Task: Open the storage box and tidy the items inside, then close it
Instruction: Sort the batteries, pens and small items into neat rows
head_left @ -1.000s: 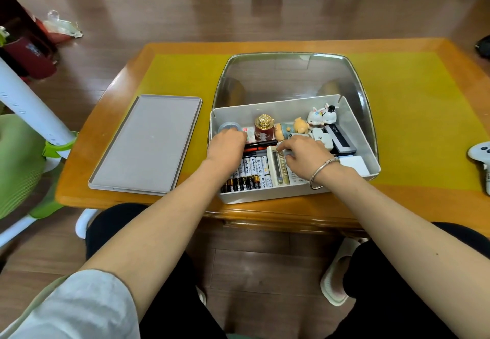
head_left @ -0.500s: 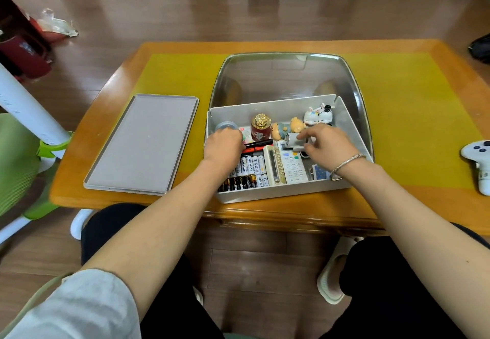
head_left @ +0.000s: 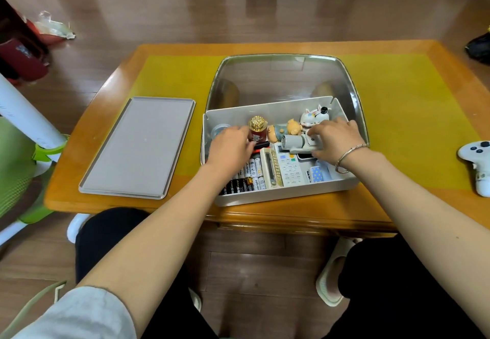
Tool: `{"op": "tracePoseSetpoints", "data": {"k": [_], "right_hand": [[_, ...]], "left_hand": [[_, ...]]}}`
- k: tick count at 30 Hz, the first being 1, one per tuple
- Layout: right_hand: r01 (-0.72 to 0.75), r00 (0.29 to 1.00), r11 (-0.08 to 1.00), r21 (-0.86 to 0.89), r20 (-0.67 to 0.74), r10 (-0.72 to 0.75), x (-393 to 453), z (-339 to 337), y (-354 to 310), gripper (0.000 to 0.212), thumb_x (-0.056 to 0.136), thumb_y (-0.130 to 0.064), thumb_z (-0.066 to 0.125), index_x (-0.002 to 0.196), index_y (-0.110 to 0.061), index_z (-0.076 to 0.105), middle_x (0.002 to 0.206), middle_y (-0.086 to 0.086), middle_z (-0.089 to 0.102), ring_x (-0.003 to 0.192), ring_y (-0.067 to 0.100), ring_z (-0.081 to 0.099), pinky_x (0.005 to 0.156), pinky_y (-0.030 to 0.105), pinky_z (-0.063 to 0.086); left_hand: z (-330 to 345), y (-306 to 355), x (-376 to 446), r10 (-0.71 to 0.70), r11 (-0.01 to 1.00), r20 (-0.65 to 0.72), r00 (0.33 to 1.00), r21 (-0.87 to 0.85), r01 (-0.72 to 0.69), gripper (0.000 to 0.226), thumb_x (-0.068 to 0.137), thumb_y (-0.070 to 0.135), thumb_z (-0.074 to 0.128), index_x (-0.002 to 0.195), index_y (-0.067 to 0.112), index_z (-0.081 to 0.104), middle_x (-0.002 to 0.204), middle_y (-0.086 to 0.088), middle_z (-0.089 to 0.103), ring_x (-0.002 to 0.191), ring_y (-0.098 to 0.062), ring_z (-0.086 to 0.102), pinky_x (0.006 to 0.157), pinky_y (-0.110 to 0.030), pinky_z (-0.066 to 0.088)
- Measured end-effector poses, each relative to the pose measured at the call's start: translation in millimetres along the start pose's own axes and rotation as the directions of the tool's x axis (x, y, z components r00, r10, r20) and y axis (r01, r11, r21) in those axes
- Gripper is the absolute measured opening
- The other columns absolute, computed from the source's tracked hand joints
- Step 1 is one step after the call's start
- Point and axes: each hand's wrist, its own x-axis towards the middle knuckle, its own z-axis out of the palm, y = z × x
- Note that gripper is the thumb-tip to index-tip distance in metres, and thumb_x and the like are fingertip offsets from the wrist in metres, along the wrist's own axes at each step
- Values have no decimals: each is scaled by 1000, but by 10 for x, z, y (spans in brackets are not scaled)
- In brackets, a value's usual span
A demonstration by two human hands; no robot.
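Head view, only one. Storage box (head_left: pixel 281 195) sits on the wooden table (head_left: pixel 397 206), near edge, its clear lid (head_left: pixel 281 79) flipped up behind it.

Left hand (head_left: pixel 230 148) is inside the box at the left end, knuckles up, fingers curled down over the batteries (head_left: pixel 252 177) and reaching toward a red-black pen (head_left: pixel 261 145); fingertips are hidden, cannot tell if it grips anything. It sits just beside the red jar with gold cap (head_left: pixel 257 129).

Right hand (head_left: pixel 335 140) is at the box's right side, fingers curled round a grey cylindrical gadget (head_left: pixel 297 142) lying above the white remote (head_left: pixel 289 169). One bracelet (head_left: pixel 347 155) on that wrist.

Counts: one remote, one narrow beige device (head_left: pixel 270 169) left of it, one small blue-patterned case (head_left: pixel 316 174), one tape roll (head_left: pixel 218 129) in the far left corner, one jar. Figurines: two, a white cat (head_left: pixel 314 114) and an orange one (head_left: pixel 287 128) lying down. Batteries are many, in two rows, partly hidden by the arm, so no exact count.

Outside the box: one grey tray (head_left: pixel 138 148) on the left, one white game controller (head_left: pixel 477 163) at the right edge.
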Motion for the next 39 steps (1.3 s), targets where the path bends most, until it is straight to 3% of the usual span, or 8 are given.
{"op": "tracePoseSetpoints", "data": {"k": [4,9,16,21,24,32,36,39], "right_hand": [[33,999,996,-88,31,-30,76,87,28,51,74,-32,68,121,-25,50,116,3,57,112,28,45,90,40,31],[70,997,991,-117,40,-66,172,126,25,64,69,-53,69,126,-32,48,114,5,56,110,28,48,90,41,33],[155,987,988,8,-47,-155,156,110,20,58,64,-41,74,116,-26,54,102,3,62,100,26,55,79,35,34],[97,965,835,542,-256,55,28,31,275,55,63,-32,81,111,-22,56,92,-2,63,81,19,59,74,32,45],[89,941,680,728,-285,182,-39,18,391,50,67,-26,81,108,-24,54,81,-12,57,62,-4,51,61,14,41],[74,906,584,808,-299,299,-186,70,490,44,69,-19,82,101,-23,52,71,-19,49,56,-13,47,55,5,36],[21,851,559,829,-308,425,-186,39,552,47,69,-20,81,109,-15,55,74,-21,51,53,-14,48,54,3,37],[13,836,555,831,-314,450,-207,27,591,46,69,-21,80,107,-17,55,74,-20,52,52,-10,48,51,4,36]], "left_hand": [[27,219,21,49,996,3,999,-76,-49,25,93,32,56,110,14,57,106,-6,63,97,-24,59,76,-39,52],[121,243,-22,9,999,75,997,-36,-6,31,95,39,52,113,14,57,106,-8,65,97,-27,61,75,-38,51],[169,218,-99,-26,993,177,984,-112,46,28,93,35,55,113,16,54,99,-8,67,90,-26,63,69,-36,52],[148,252,-31,-22,995,52,998,-91,27,30,94,36,54,114,15,56,108,-5,64,98,-23,60,73,-35,50],[171,368,69,93,984,61,994,-159,-82,26,92,29,57,114,16,56,112,-2,61,105,-21,54,80,-33,45],[403,856,398,286,954,168,944,-144,-263,41,94,28,57,133,21,48,131,-6,53,122,-27,44,98,-41,37],[475,1094,482,346,938,266,900,-98,-332,40,98,27,49,138,25,44,126,-10,58,118,-30,47,93,-41,38],[522,1220,517,290,956,386,876,-165,-244,42,102,19,35,142,29,40,119,-11,63,107,-32,55,81,-38,43]]}}
